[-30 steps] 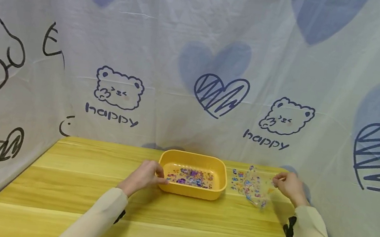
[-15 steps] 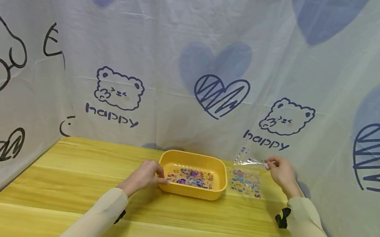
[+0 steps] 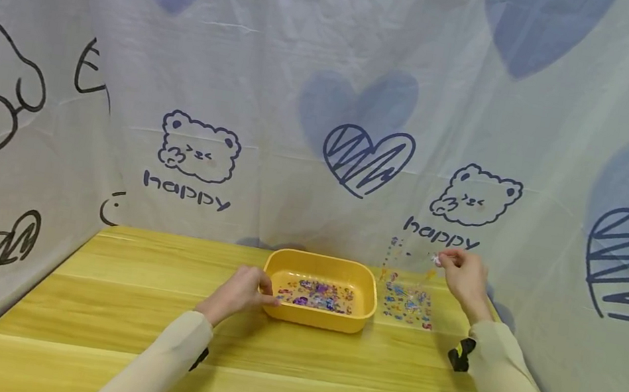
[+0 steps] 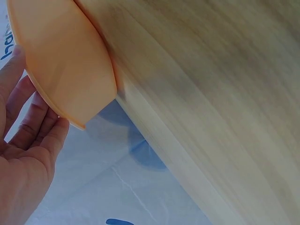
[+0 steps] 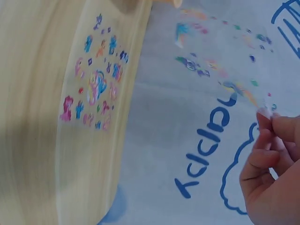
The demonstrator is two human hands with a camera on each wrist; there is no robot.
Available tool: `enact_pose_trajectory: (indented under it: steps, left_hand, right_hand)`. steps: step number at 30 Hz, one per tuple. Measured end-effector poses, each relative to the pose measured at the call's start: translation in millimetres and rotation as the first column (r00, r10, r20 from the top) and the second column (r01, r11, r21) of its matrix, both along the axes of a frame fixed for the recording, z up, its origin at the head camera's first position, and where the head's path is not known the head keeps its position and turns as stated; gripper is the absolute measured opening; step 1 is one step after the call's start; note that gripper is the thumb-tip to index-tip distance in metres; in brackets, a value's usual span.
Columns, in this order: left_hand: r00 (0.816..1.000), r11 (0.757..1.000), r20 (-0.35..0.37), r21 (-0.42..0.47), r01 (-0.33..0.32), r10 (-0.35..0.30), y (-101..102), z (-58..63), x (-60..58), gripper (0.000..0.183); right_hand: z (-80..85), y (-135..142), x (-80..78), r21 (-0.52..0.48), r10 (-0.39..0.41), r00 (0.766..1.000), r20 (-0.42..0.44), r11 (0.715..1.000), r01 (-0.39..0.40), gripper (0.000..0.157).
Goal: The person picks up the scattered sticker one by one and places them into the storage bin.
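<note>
My left hand (image 3: 235, 294) grips the left end of a yellow plastic basin (image 3: 313, 318). In the left wrist view its fingers and thumb sit at the basin's rim (image 4: 51, 105). The basin holds small purple, blue and pink pieces or prints (image 3: 319, 295); which, I cannot tell. To the right, my right hand (image 3: 465, 281) pinches a corner of a clear sticker sheet (image 5: 191, 64) with scattered colourful prints. That sheet hangs raised against the curtain. Below it, another clear sheet with small cartoon figures (image 5: 96, 86) lies flat on the table, right of the basin.
The yellow wood-grain table (image 3: 275, 380) stretches out in front of both arms. A white curtain (image 3: 282, 205) with bears, hearts and "happy" lettering hangs right behind the table's back edge, and more printed cloth closes off both sides.
My right hand has moved left and up, lifting the clear sheet off the other one and spreading it out near the curtain. My left hand stays on the basin.
</note>
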State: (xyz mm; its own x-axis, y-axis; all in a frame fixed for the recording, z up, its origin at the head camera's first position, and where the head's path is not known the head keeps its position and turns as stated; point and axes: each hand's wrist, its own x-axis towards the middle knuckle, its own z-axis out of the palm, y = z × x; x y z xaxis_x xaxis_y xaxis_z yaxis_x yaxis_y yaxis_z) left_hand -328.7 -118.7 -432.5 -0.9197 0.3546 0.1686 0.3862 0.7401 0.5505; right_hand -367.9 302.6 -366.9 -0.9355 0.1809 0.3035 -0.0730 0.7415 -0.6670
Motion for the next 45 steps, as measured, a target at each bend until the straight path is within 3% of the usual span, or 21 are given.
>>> enact_pose_trajectory:
  steps: [4, 8, 30, 45]
  left_hand:
    - [1.0, 1.0, 0.001, 0.004, -0.005, 0.005, 0.7, 0.1, 0.4, 0.016]
    - [1.0, 1.0, 0.012, 0.012, -0.011, 0.011, 0.6, 0.8, 0.7, 0.016]
    - [0.999, 1.0, 0.046, 0.011, -0.014, 0.014, 3.9, 1.0, 0.9, 0.016]
    - [0.999, 1.0, 0.047, 0.016, -0.022, 0.021, 2.0, 1.2, 1.1, 0.015]
  right_hand:
    - [2.7, -8.1, -0.8, -0.04, -0.048, 0.998, -0.027, 0.998, 0.047, 0.025]
    - [4.0, -18.2, -1.4, -0.087, -0.041, 0.999, -0.013, 0.995, 0.04, 0.024]
    - [-11.4, -107.4, -5.2, -0.081, 0.107, 0.994, -0.022, 0.991, -0.109, 0.02]
    - [-20.5, -147.5, -10.3, -0.081, 0.219, 0.974, -0.052, 0.972, -0.222, 0.021]
